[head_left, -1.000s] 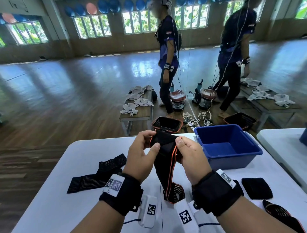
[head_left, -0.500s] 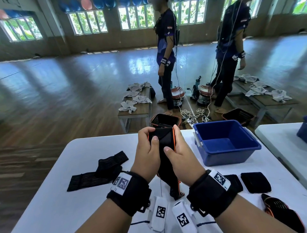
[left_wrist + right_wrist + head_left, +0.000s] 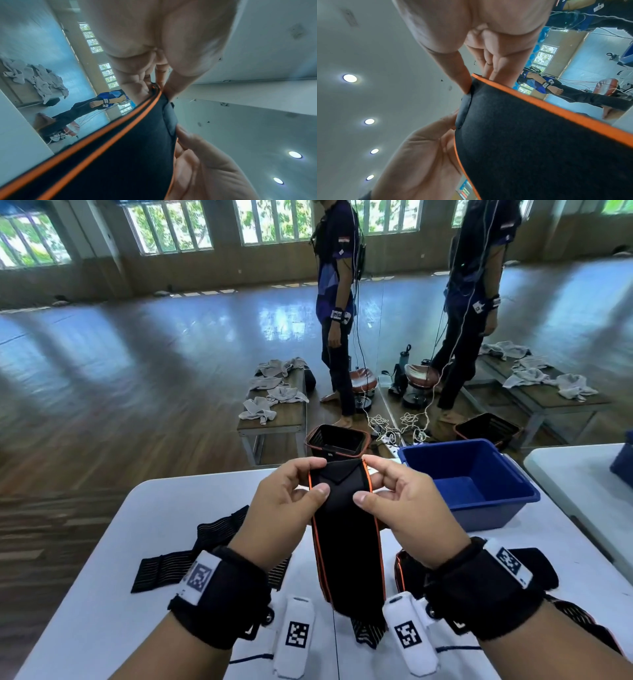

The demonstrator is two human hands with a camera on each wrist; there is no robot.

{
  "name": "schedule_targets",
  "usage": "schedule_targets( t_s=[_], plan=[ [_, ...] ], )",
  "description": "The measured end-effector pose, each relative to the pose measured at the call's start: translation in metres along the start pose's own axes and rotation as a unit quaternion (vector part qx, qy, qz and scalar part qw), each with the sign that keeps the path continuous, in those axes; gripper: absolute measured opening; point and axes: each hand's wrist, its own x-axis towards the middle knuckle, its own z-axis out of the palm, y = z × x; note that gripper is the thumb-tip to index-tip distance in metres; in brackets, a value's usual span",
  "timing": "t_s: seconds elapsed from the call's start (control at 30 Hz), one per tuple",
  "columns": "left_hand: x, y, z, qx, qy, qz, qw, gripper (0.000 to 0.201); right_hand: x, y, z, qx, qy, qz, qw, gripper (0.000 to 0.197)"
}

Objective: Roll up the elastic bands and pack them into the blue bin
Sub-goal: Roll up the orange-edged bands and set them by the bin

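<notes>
- The right hand point(image 3: 488, 33) fills the top of the frame, its thumb and fingers point(image 3: 494, 67) pinching the upper corner of a black elastic band point(image 3: 530, 135) with orange edging.
- The left hand point(image 3: 423, 155) comes in from the lower left, palm open to the camera, its fingertips meeting the band's near edge.
- A folded black flap runs down that edge between the 2 hands.
- 4 round ceiling lights point(image 3: 350, 78) glow at the left.
- A person point(image 3: 565, 88) in dark trousers and a wristband shows at the right, beside windows point(image 3: 542, 54).
</notes>
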Motion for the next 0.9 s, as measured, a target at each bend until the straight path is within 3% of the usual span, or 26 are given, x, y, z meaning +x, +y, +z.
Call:
schedule_targets(
  t_s=[0.17,0.3,0.4,0.53,0.7,0.8,0.9],
  plan=[
    [0.038,-0.015,-0.001,0.096,0.006,-0.008,0.995,0.029,0.044,0.011,0.007,-0.090,0.014,0.008,0.996,0.054],
    [0.067,0.002,-0.005,0.131,0.038,0.051,0.989,0.043,0.069,-0.011,0.007,-0.145,0.041,-0.072,0.986,0.049],
    [0.082,0.023,-0.014,0.098,0.065,0.097,0.988,0.057,0.078,-0.035,0.003,-0.138,0.067,-0.142,0.978,0.049],
    [0.081,0.018,-0.020,0.110,0.067,0.105,0.986,0.060,0.078,-0.036,0.003,-0.157,0.062,-0.172,0.971,0.042],
    [0.039,-0.068,-0.010,0.245,0.030,0.007,0.969,0.038,0.065,0.053,0.003,-0.243,0.027,-0.059,0.968,0.026],
    [-0.004,-0.125,-0.001,0.296,-0.042,-0.073,0.952,0.024,0.035,0.115,0.004,-0.316,-0.036,0.032,0.948,0.029],
    [-0.048,-0.162,0.009,0.325,-0.115,-0.122,0.931,0.024,-0.004,0.156,0.003,-0.357,-0.105,0.106,0.922,0.028]
  ],
)
